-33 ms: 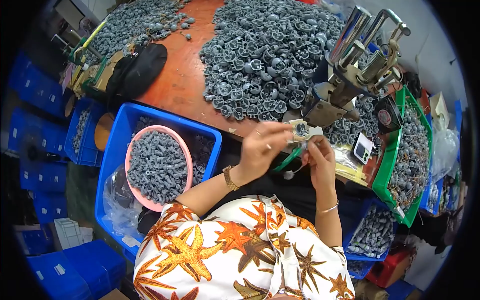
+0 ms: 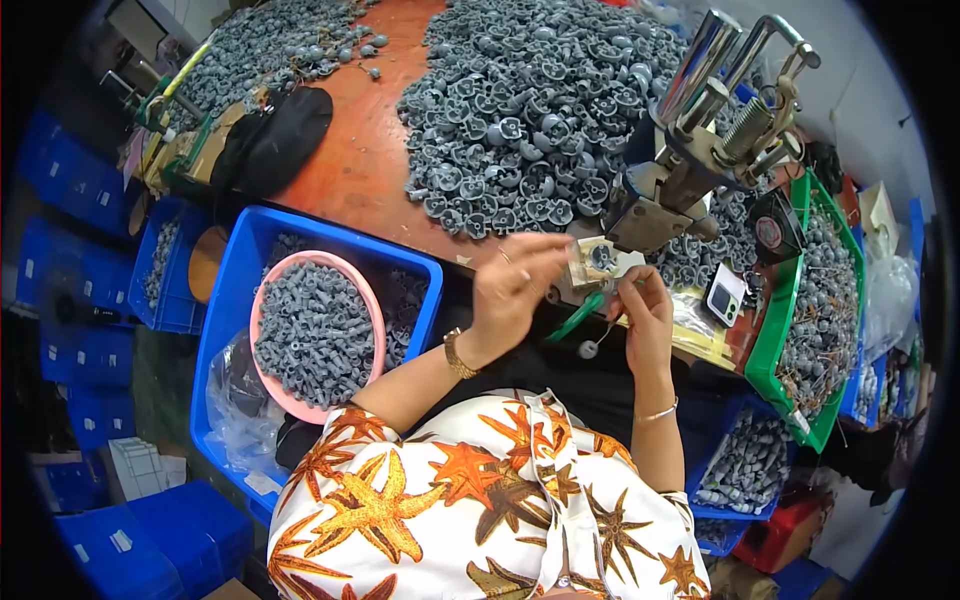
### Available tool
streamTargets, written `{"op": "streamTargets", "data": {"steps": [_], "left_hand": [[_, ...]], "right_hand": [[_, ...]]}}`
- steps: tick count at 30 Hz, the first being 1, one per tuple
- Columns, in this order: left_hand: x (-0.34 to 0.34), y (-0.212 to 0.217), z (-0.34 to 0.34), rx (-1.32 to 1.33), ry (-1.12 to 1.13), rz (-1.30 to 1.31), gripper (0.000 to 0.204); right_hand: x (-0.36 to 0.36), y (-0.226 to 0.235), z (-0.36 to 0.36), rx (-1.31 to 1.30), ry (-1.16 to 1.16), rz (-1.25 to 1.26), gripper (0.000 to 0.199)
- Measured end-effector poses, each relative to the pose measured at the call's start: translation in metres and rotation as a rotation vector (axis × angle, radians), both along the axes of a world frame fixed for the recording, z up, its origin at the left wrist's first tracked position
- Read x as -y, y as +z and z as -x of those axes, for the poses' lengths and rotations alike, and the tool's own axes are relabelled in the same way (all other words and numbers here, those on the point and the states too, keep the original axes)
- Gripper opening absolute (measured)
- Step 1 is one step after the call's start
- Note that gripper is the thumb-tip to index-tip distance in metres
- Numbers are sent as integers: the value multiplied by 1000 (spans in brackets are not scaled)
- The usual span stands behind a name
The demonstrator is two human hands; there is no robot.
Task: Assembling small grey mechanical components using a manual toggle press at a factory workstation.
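My left hand (image 2: 505,305) hovers at the table's front edge, fingers stretched out and nothing seen in them. Its fingertips come close to a small pale fixture (image 2: 582,268) with a grey part (image 2: 602,257) sitting on it, under a metal hand press (image 2: 690,165). Thumb and fingers of my right hand (image 2: 645,305) are pinched on a thin cord, from which a small round grey piece (image 2: 588,349) dangles. Between the hands a green strip (image 2: 577,318) slants down from the fixture.
A large heap of grey half-round plastic parts (image 2: 530,120) covers the table (image 2: 355,150). At left, a blue crate (image 2: 215,330) holds a pink basin (image 2: 378,325) of grey pieces. A green tray (image 2: 775,345) of wired parts and a phone (image 2: 726,296) are at right.
My left hand has drawn slightly left, away from the fixture and my right hand. The grey piece hanging from my right hand has swung a little to the right.
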State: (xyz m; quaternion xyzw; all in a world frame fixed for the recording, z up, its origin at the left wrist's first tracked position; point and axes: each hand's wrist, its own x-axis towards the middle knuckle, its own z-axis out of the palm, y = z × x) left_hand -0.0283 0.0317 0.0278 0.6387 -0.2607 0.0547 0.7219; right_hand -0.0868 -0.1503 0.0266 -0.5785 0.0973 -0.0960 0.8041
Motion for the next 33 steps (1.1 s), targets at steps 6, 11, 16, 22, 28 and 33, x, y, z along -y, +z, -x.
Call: {"op": "streamTargets", "data": {"steps": [6,11,16,22,28,33], "left_hand": [[6,-1,-17,128,438,-124,34],[15,1,8,309,108,-559,30],[27,-14,-5,5,-75,-486,15],[37,-30,-21,55,-16,-424,16],[46,-30,-41,168,37,-496,17],[43,-20,-58,250,-124,-612,20]], "right_hand": [[13,-19,-3,50,5,304,6],[1,-16,-5,-33,223,225,7],[3,-33,-12,5,131,119,13],[-2,-32,-16,-20,-91,289,14],[-6,-28,-16,-60,-232,873,12],[-4,-22,-13,-65,-265,1008,12]]}}
